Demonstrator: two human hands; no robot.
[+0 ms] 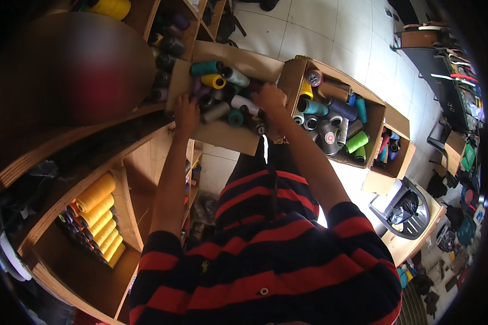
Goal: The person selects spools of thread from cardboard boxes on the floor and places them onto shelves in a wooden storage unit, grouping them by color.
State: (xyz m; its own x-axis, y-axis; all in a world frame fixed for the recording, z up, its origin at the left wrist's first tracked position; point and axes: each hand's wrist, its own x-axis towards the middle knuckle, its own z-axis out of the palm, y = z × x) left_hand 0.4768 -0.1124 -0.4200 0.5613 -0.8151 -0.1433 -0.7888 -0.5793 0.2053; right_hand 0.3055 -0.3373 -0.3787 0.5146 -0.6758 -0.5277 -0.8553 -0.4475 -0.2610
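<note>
Head view: probably steadying brown open-topped cardboard box (230,141) with curled left hand (186,112) and right hand (271,98) at opposite edges, cannot tell whether pinching.

Down the left side of my view I had wooden shelving (87,284), with a slanting row of orange-yellow spools (100,212) laid in 1 compartment beside darker spool ends (83,230). Higher up I made out 1 yellow spool (113,8) and a column of dark spools (171,46). Pale floor tiles (320,27) ran across the top. To my right I saw a dark plastic chair (422,223) holding a black bag (406,207), and farther out a cardboard carton (454,149) near a green bundle (468,157).
</note>
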